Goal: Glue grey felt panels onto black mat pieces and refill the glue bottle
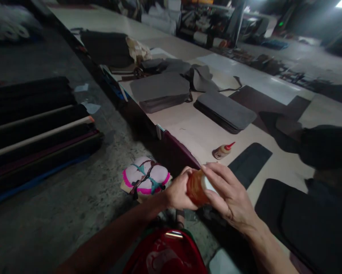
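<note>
An orange-brown jar (195,187) with a white lid (209,185) is held in front of me, just off the table's near edge. My left hand (178,192) wraps round the jar's body. The fingers of my right hand (232,192) close over the lid from the other side. What is inside the jar cannot be made out. Just beyond my hands, a small glue bottle (221,152) with a red pointed nozzle stands on the table. To its right lies a dark flat fabric strip (251,163).
The long table (185,133) bears stacked grey panels (162,89), another rounded stack (225,110) and dark pieces (304,217) at right. A cushioned stool (146,177) with pink trim stands on the floor. Fabric rolls (39,137) lie at left.
</note>
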Demonstrator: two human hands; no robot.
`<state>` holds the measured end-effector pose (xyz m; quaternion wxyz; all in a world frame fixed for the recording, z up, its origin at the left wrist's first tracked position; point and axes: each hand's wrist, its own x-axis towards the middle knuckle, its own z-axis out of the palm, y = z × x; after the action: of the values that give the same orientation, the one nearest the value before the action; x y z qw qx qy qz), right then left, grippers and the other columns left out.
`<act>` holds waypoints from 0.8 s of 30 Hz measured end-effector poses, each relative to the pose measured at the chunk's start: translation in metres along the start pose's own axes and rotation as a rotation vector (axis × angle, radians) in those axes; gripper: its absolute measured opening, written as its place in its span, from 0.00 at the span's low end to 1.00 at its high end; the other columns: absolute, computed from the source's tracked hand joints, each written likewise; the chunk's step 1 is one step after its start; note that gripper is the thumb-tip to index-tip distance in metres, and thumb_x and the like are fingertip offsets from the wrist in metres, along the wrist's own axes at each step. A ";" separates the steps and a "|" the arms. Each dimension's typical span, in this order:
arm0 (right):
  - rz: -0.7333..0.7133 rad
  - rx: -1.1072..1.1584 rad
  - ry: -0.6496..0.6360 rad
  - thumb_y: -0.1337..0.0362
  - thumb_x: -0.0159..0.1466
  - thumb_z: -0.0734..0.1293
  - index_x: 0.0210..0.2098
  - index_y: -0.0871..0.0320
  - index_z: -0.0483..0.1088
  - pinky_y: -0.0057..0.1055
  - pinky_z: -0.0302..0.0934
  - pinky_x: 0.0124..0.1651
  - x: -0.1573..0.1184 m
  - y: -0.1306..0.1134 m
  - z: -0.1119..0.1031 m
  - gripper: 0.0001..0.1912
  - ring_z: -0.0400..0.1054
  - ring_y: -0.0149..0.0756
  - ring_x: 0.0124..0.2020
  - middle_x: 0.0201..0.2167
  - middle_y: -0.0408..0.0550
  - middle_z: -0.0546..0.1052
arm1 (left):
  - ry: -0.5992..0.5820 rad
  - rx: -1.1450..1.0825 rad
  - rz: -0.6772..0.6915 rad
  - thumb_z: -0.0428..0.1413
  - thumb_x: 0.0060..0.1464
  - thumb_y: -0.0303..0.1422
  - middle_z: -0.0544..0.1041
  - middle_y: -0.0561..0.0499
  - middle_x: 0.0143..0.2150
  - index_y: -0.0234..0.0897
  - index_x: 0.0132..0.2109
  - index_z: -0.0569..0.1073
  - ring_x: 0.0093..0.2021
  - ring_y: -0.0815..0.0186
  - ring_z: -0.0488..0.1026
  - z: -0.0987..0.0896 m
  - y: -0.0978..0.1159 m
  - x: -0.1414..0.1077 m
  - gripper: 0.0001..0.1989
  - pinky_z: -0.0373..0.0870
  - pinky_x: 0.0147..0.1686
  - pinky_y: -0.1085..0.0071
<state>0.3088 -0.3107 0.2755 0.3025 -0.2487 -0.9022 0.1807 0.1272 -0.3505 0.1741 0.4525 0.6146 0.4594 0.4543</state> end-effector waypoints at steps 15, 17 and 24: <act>0.259 0.176 -0.260 0.41 0.56 0.76 0.75 0.48 0.44 0.52 0.61 0.67 -0.041 -0.020 0.022 0.58 0.54 0.57 0.70 0.71 0.59 0.57 | -0.092 0.066 0.063 0.73 0.35 0.36 0.68 0.43 0.56 0.41 0.59 0.62 0.58 0.49 0.68 -0.014 -0.033 -0.041 0.45 0.69 0.60 0.52; 0.362 0.231 -0.302 0.44 0.52 0.79 0.75 0.49 0.39 0.54 0.58 0.68 -0.058 -0.023 0.034 0.64 0.50 0.58 0.72 0.72 0.60 0.52 | -0.089 0.112 0.057 0.73 0.38 0.38 0.66 0.41 0.58 0.41 0.61 0.60 0.60 0.49 0.67 -0.015 -0.044 -0.061 0.46 0.68 0.61 0.52; 0.539 0.316 -0.292 0.63 0.55 0.78 0.64 0.54 0.58 0.49 0.60 0.66 -0.096 -0.048 0.090 0.42 0.62 0.51 0.63 0.61 0.58 0.65 | -0.137 0.109 0.001 0.71 0.37 0.33 0.69 0.42 0.55 0.41 0.59 0.61 0.56 0.48 0.71 -0.010 -0.072 -0.115 0.42 0.72 0.56 0.52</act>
<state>0.3021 -0.4186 0.1872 0.1465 -0.3999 -0.7986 0.4253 0.0873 -0.4488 0.0892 0.4484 0.6683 0.4511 0.3858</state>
